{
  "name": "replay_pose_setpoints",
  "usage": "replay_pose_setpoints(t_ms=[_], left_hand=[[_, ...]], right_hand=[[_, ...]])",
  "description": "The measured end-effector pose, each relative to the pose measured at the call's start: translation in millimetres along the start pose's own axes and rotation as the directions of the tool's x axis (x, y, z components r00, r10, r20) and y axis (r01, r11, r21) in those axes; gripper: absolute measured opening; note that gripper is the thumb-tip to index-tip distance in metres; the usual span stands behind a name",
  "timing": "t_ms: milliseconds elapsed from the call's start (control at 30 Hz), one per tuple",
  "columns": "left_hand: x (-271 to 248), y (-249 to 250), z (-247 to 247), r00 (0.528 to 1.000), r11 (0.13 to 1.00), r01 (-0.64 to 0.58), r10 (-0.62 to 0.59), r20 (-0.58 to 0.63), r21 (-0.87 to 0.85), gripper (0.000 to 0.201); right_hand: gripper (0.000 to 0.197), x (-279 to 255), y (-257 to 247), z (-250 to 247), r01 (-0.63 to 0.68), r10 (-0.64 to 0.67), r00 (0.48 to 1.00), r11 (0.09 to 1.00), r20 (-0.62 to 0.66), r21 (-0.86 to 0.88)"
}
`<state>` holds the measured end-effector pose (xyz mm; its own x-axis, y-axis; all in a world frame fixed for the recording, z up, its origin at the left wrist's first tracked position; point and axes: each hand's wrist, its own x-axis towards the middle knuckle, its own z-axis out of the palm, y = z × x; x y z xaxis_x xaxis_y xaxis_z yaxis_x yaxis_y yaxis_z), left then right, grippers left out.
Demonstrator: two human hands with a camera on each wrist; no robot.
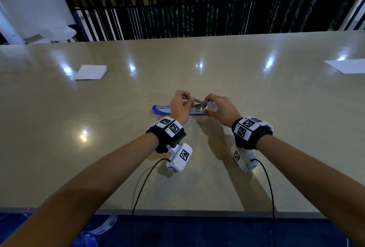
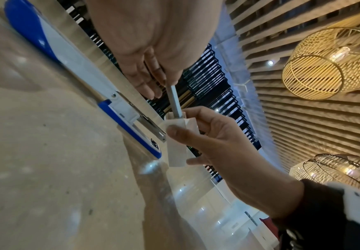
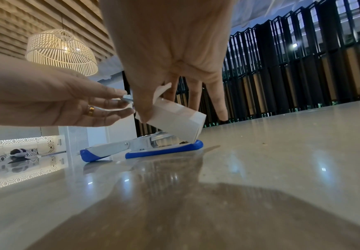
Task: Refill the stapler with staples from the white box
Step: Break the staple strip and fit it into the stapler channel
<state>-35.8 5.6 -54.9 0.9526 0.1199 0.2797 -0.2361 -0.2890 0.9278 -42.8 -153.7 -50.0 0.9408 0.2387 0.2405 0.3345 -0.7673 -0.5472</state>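
A blue and white stapler [image 1: 161,109] lies swung open flat on the beige table [image 1: 118,148], its metal staple channel exposed [image 3: 142,148] [image 2: 71,67]. Just above its right end, my right hand [image 1: 208,106] grips a small white staple box [image 1: 211,106] between thumb and fingers, open end tilted toward the left [image 3: 174,120]. My left hand [image 1: 189,98] pinches a grey strip of staples [image 1: 198,101] by one end. The strip [image 2: 175,99] sticks halfway out of the box [image 2: 176,140]. In the right wrist view only the tip of the strip [image 3: 128,99] shows between the left fingertips.
A folded white paper [image 1: 90,72] lies at the far left of the table and a white sheet [image 1: 345,66] at the far right. Black cables [image 1: 142,187] hang from both wrist cameras over the table's front edge. A slatted dark screen stands behind the table.
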Motion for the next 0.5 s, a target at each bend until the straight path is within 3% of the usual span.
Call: replay_pose_setpoints(t_ms=[267,500], left_hand=[[-0.5,6.2,1.3,0.996,0.99,-0.008,-0.004,-0.086,-0.143,0.022],[-2.4,5.4,0.1,0.999,0.997,-0.017,0.014,-0.047,-0.076,0.023]], right_hand=[[0.028,-2.0,-5.0,0.2,0.01,-0.006,0.999,0.996,-0.043,0.088],[0.032,3.9,-6.2,2.7,0.025,-0.019,0.999,0.988,-0.045,0.154]])
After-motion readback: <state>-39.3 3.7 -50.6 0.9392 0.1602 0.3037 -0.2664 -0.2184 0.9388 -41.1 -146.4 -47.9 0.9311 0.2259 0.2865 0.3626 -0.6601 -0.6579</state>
